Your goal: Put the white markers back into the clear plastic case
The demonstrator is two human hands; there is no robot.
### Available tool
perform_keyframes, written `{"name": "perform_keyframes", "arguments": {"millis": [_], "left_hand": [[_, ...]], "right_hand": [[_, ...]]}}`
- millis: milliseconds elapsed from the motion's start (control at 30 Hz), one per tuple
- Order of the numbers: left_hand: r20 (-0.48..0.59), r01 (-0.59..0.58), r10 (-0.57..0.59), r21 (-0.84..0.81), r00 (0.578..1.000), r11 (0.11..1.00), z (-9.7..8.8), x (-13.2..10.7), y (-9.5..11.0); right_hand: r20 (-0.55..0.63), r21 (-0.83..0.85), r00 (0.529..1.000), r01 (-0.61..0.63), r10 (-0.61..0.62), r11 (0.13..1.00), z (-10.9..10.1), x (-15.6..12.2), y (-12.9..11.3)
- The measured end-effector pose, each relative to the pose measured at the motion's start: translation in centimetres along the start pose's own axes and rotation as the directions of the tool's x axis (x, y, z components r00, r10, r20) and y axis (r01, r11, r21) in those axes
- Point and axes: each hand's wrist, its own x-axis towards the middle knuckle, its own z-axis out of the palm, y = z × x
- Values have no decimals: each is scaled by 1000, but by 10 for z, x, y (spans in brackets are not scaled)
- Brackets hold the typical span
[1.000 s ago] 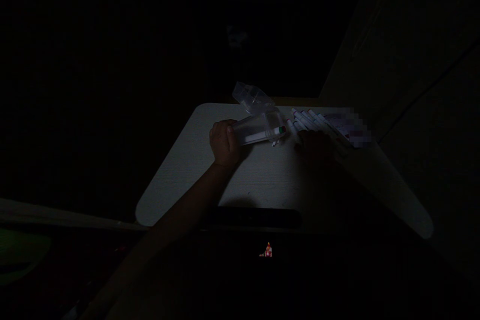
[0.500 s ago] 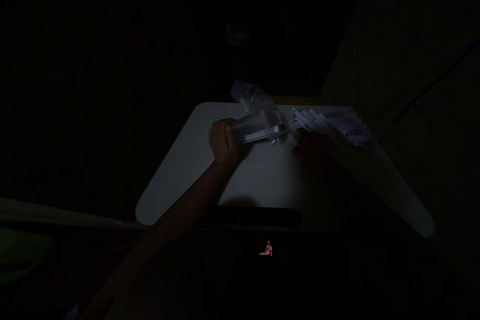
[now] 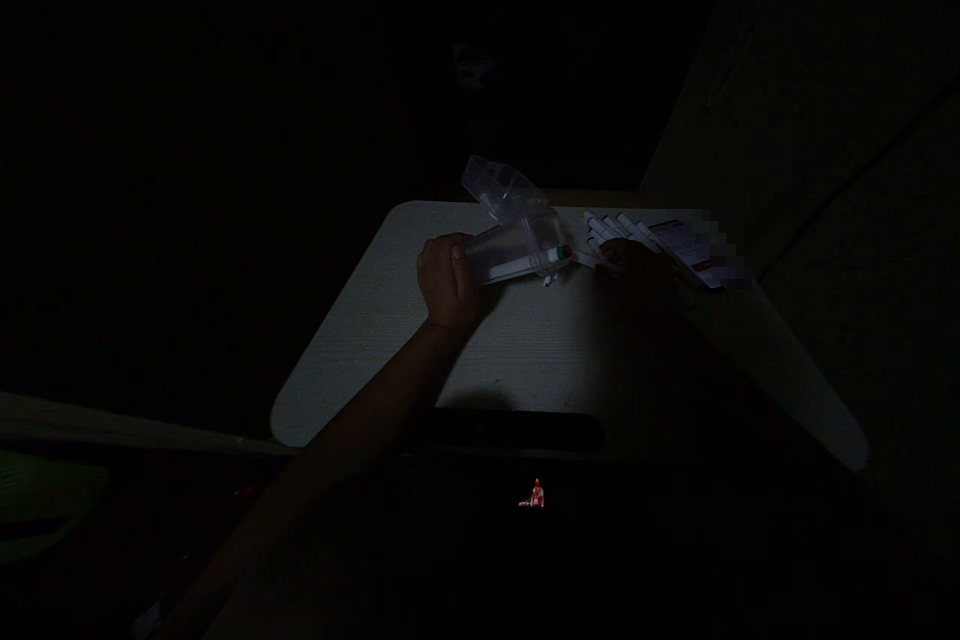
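Left hand (image 3: 448, 280): 1, clamping its fingers and thumb around the near end of a clear plastic case (image 3: 499, 248). The case is lying slantwise above the table (image 3: 375, 340), toward its far side, its mouth facing right; whether it is touching the top, cannot tell. Its clear lid (image 3: 504, 188) is standing open on the far side. Markers with white barrels are lying inside, green and red ends (image 3: 562, 252) showing at the mouth.

Right hand (image 3: 641, 275): 1, mostly in shadow, pinching a white marker (image 3: 587, 260) whose far end is pointing left, just beside the case mouth.

Loose markers (image 3: 619, 228): several, lying in a slanting bunch just beyond the right hand.

Flat packet (image 3: 690, 248): 1, partly blurred, lying right of the bunch.

Dark slot (image 3: 517, 430): 1, running along the table's near edge.
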Motion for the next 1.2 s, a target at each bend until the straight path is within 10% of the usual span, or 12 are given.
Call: {"name": "perform_keyframes", "arguments": {"millis": [767,1200], "left_hand": [[-63,-29,29,-7,998,1000,1,-2,0],[-34,-32,32,0,999,999,2,-3,-4]], "right_hand": [[-604,478,794,423,-61,770,-1,21,20],[-793,311,599,555,-111,772,-5,26,30]]}}
